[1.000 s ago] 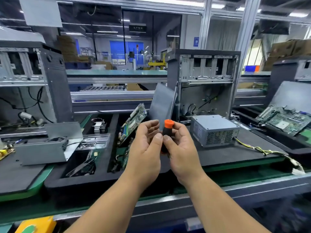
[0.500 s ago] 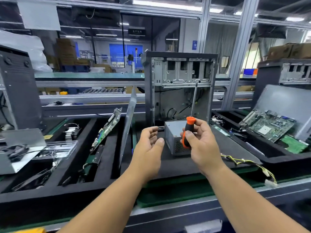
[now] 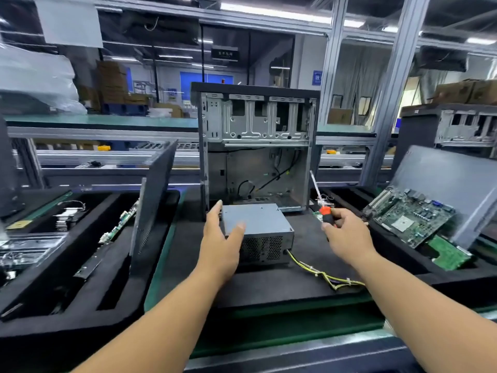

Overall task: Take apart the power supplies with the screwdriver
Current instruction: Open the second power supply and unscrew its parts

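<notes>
Power supply [image 3: 258,224]: grey metal box, mesh vent on its near face, yellow wires trailing right, sits mid black mat on the table | left hand [image 3: 220,238]: fingers spread, released, at the box's left edge | right hand [image 3: 347,235]: grasping orange-and-black screwdriver [image 3: 321,203], shaft pointing up, right of the box

One camera sits on the person's head, looking forward and down, close over the power supply [image 3: 255,224] and both arms.
</notes>
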`<action>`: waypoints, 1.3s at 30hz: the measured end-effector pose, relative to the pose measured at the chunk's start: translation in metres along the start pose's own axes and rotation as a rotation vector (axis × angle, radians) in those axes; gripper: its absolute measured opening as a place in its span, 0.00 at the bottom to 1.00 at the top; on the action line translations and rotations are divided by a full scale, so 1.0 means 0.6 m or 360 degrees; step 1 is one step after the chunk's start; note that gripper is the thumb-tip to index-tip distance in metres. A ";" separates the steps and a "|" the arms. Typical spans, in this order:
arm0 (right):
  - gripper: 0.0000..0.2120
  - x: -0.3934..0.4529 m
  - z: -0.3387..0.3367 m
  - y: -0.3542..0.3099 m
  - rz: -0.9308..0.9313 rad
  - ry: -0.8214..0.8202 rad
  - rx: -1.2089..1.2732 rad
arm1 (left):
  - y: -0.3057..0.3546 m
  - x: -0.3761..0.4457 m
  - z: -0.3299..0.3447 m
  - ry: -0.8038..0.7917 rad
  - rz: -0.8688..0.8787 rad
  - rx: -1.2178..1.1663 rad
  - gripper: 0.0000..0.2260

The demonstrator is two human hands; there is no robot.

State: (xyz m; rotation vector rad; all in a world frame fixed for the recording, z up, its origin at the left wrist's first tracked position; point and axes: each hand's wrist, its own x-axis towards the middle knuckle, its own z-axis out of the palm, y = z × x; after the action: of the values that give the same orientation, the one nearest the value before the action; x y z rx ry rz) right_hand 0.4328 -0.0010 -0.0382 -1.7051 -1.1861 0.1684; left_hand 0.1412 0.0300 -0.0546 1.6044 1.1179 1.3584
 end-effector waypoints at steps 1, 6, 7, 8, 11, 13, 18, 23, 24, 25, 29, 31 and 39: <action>0.13 0.004 0.010 0.004 0.0018 -0.0052 -0.0076 | -0.011 -0.002 -0.005 0.0014 -0.0023 0.0020 0.31; 0.19 0.001 0.070 0.004 0.0021 -0.0296 -0.0309 | -0.044 0.000 -0.055 0.0113 -0.0028 0.0058 0.32; 0.20 -0.003 0.083 0.001 0.0021 -0.0346 -0.0326 | -0.046 0.000 -0.069 0.0133 -0.0039 0.0066 0.32; 0.21 -0.009 0.094 -0.004 0.0010 -0.0382 -0.0384 | -0.048 0.001 -0.082 0.0144 -0.0056 0.0080 0.31; 0.21 -0.031 0.125 -0.026 -0.0099 -0.0398 -0.0614 | -0.056 0.003 -0.121 0.0154 -0.0131 0.0130 0.29; 0.20 -0.053 0.142 -0.051 -0.0225 -0.0340 -0.0772 | -0.063 0.005 -0.152 0.0167 -0.0161 0.0151 0.30; 0.15 -0.114 0.189 -0.118 -0.0783 -0.0268 -0.0326 | -0.068 0.004 -0.195 0.0218 -0.0231 0.0023 0.30; 0.25 -0.137 0.227 -0.178 -0.0108 -0.0876 0.0117 | -0.059 -0.002 -0.191 0.0191 -0.0227 0.0139 0.29; 0.24 -0.140 0.228 -0.182 -0.0082 -0.0876 0.0128 | -0.058 -0.002 -0.192 0.0182 -0.0233 0.0131 0.25; 0.21 -0.144 0.227 -0.189 -0.0058 -0.0863 0.0158 | -0.055 -0.004 -0.195 0.0176 -0.0238 0.0119 0.20; 0.19 -0.144 0.179 -0.233 -0.0043 -0.1047 0.0446 | -0.015 -0.016 -0.199 0.0414 -0.0202 -0.0004 0.22; 0.08 -0.119 0.147 -0.269 0.0133 -0.1250 0.0569 | 0.029 -0.010 -0.214 0.0498 -0.0210 0.0098 0.30; 0.19 -0.083 0.108 -0.336 0.0621 -0.1687 0.0803 | 0.138 0.025 -0.263 -0.0156 0.0243 0.0338 0.29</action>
State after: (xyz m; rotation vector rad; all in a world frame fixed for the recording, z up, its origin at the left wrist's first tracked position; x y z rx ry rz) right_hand 0.2432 0.0043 0.0684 -1.3432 -1.3274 1.6187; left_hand -0.0010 0.0163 0.0531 1.9224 1.1302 1.2749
